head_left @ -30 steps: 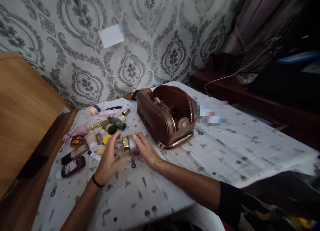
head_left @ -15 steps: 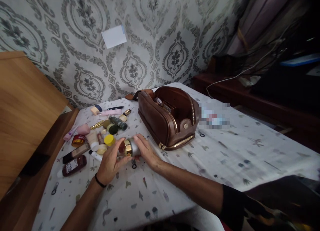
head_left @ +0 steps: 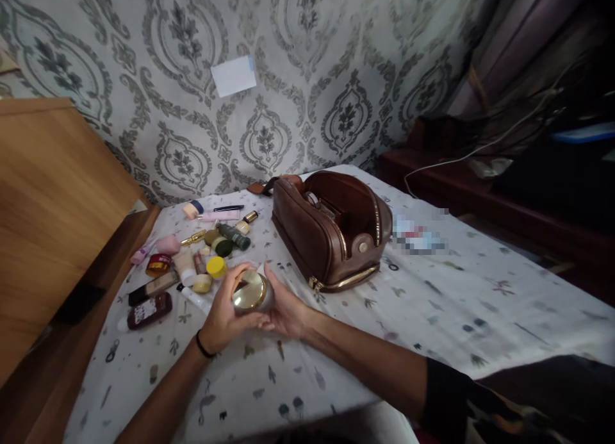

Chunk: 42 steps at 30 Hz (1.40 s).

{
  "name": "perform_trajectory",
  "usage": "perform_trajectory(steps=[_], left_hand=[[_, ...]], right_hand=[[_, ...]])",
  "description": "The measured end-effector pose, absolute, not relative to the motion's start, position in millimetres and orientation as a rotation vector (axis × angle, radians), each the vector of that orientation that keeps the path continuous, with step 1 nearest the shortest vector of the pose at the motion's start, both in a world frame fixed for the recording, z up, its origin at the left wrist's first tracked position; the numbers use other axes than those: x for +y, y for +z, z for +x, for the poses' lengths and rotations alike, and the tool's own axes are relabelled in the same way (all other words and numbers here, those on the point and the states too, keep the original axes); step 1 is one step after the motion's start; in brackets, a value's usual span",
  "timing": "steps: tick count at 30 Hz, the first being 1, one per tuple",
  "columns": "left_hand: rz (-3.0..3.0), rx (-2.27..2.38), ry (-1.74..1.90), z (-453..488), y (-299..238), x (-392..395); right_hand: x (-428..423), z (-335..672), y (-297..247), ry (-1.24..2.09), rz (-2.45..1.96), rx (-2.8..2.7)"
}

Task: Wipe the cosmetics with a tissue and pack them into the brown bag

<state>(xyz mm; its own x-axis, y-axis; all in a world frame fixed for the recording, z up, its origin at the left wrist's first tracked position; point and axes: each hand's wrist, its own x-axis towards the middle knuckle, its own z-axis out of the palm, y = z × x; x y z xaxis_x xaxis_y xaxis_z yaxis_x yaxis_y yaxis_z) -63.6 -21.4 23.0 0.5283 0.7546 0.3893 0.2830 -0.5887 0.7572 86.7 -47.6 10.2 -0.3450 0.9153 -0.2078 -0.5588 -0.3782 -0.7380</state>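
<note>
A round jar with a gold lid [head_left: 250, 292] is held between both my hands just above the table, its lid turned toward me. My left hand [head_left: 223, 311] curls round the jar's left side. My right hand [head_left: 284, 308] cups it from the right and beneath. A brown leather toiletry bag [head_left: 331, 231] stands unzipped just behind and to the right of my hands, with small items inside.
Several cosmetics lie scattered left of my hands: a yellow-capped pot [head_left: 216, 266], a dark red bottle [head_left: 144, 311], tubes and brushes. The table has a white patterned cloth [head_left: 432, 303]. A wooden cabinet [head_left: 52, 200] stands at the left, a dark shelf with cables at the right.
The jar lay on its side between my hands; now it is lifted and turned so its gold lid faces me. Both hands have closed round it.
</note>
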Motion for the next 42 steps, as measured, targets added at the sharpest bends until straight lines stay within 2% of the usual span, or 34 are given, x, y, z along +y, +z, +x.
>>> perform_trajectory(steps=[4, 8, 10, 17, 23, 28, 32, 35, 39, 42], left_hand=[[1.933, 0.833, 0.902, -59, 23, -26], [2.029, 0.848, 0.870, -59, 24, -26], [2.064, 0.844, 0.844, -60, 23, -25], [2.111, 0.837, 0.916, -71, 1, -21], [2.127, 0.865, 0.940, -72, -4, -22], [2.137, 0.847, 0.947, -74, 0, -20], [2.229, 0.908, 1.071, -78, 4, -13], [2.446, 1.010, 0.960, -75, 2, -8], [2.684, 0.993, 0.815, -65, -6, -3], [2.616, 1.042, 0.904, -64, -1, 0]], right_hand=[[-48, 82, 5, 1.867, -0.788, -0.738], [-53, 90, 8, 1.321, -0.974, -1.064], [-57, 96, 12, 1.174, -0.975, -1.250], [-56, 100, 10, 1.297, -0.790, -1.459], [-63, 100, 17, 1.201, -0.913, -1.518], [-62, 103, 18, 1.189, -0.970, -1.325], [-48, 103, 13, 1.286, -0.970, -0.892], [-39, 104, 12, 1.370, -0.937, -0.591], [-36, 106, 13, 1.387, -0.922, -0.537], [-37, 108, 11, 1.316, -0.937, -0.599]])
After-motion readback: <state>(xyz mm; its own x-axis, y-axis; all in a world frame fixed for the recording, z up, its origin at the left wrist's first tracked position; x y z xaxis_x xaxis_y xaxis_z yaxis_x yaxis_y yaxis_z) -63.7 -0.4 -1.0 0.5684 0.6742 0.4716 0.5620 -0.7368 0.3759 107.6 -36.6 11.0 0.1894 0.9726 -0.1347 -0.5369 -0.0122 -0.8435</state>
